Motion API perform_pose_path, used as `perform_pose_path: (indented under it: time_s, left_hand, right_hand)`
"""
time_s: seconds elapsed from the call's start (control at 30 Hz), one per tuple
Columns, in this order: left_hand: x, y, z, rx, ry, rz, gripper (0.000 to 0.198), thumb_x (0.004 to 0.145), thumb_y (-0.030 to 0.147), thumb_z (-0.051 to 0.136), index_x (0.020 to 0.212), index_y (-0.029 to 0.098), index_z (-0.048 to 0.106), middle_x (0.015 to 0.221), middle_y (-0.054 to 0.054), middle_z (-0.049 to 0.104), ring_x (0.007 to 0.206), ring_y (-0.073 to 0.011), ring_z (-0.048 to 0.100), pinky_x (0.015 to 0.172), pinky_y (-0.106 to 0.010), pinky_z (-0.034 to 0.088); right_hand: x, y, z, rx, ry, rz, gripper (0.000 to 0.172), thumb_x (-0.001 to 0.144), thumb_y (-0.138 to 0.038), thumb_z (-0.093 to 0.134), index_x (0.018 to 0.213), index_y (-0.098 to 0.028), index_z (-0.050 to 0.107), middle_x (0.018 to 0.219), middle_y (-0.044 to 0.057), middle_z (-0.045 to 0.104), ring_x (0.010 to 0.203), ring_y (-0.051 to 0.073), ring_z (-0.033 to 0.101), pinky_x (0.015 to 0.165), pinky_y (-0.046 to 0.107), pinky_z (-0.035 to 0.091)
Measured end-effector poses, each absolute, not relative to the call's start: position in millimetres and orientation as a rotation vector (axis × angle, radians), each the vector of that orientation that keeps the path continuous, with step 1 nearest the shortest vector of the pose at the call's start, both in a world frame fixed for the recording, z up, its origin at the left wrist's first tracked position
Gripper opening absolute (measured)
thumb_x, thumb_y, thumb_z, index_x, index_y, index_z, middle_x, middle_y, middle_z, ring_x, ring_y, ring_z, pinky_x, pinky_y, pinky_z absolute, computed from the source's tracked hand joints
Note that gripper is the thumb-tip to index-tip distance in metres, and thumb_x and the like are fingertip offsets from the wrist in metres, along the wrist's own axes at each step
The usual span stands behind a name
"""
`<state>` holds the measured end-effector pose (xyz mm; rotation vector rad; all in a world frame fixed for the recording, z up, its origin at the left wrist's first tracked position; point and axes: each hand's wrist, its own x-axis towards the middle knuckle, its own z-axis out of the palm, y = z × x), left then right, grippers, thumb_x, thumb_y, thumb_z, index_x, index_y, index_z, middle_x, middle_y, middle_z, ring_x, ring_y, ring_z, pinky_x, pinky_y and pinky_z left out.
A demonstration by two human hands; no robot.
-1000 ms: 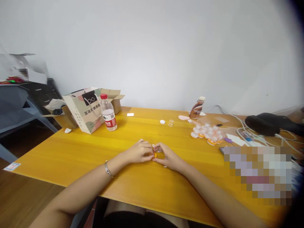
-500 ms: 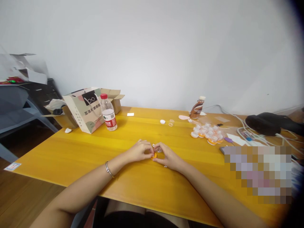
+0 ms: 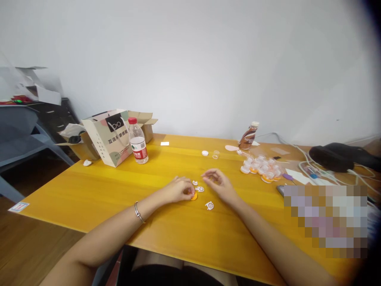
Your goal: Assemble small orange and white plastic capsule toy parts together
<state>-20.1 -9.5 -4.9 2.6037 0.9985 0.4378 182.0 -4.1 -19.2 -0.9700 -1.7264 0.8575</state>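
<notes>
My left hand (image 3: 181, 190) is closed on a small round orange piece (image 3: 194, 196) at the tabletop, its fingers covering much of it. My right hand (image 3: 218, 184) is raised a little to the right, fingers curved and apart, with nothing seen in it. Between the hands lie small white cut-out pieces: one (image 3: 195, 183) at the back and another (image 3: 200, 189) just beside the orange piece. Nearer to me is a white wheel-shaped piece (image 3: 210, 205).
A clump of clear and orange round containers (image 3: 262, 169) sits to the right. Behind are a white disc (image 3: 204, 153), a clear cup (image 3: 216, 154) and a brown drink bottle (image 3: 249, 136). To the left stand a water bottle (image 3: 138, 145) and a paper bag (image 3: 111, 139).
My right hand has let go of the orange piece and moved right, its fingers parting. The white pieces now show more fully. My left hand stays on the orange piece.
</notes>
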Motion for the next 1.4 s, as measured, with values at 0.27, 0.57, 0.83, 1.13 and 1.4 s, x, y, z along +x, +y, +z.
perform_pose_path:
  time_s: [0.27,0.57,0.83,1.13,1.4]
  left_hand:
    - [-20,-11,-6,2.653,1.002,0.463,0.011,0.078,0.028,0.053,0.079,0.02,0.061,0.08,0.001,0.059,0.078,-0.014,0.053,0.075,-0.025,0.032]
    - [-30,3,4,2.501,1.021,0.985,0.01,0.077,0.025,0.055,0.077,0.017,0.06,0.078,-0.002,0.06,0.078,-0.0133,0.054,0.075,-0.026,0.036]
    - [-27,2,3,2.424,0.984,1.134,0.009,0.076,0.023,0.056,0.075,0.016,0.06,0.075,-0.002,0.059,0.074,-0.0126,0.054,0.074,-0.026,0.038]
    - [-21,-3,-2,2.466,0.943,0.981,0.012,0.077,0.027,0.057,0.078,0.017,0.063,0.078,-0.003,0.061,0.077,-0.014,0.054,0.077,-0.027,0.038]
    - [-52,13,16,2.388,0.999,0.816,0.018,0.08,0.028,0.052,0.084,0.015,0.064,0.081,-0.004,0.061,0.076,-0.0121,0.056,0.072,-0.022,0.041]
  right_hand:
    - [197,16,-31,-1.083,-1.501,0.878,0.03,0.067,-0.045,0.06,0.082,-0.021,0.051,0.076,0.002,0.06,0.073,0.014,0.056,0.069,0.028,0.043]
    - [188,3,-22,-1.033,-1.522,0.998,0.023,0.071,-0.039,0.058,0.081,-0.02,0.052,0.076,0.001,0.06,0.072,0.013,0.057,0.073,0.029,0.043]
    - [165,-15,-15,-0.892,-1.543,1.252,0.029,0.072,-0.033,0.06,0.098,-0.023,0.054,0.092,0.003,0.061,0.088,0.014,0.057,0.085,0.031,0.042]
    - [156,-19,-22,-0.898,-1.457,1.403,0.027,0.064,-0.03,0.067,0.088,-0.021,0.059,0.088,0.001,0.062,0.077,0.012,0.059,0.078,0.029,0.046]
    - [165,-10,-26,-1.012,-1.41,1.326,0.032,0.061,-0.033,0.068,0.089,-0.018,0.06,0.082,0.004,0.065,0.076,0.015,0.06,0.078,0.033,0.046]
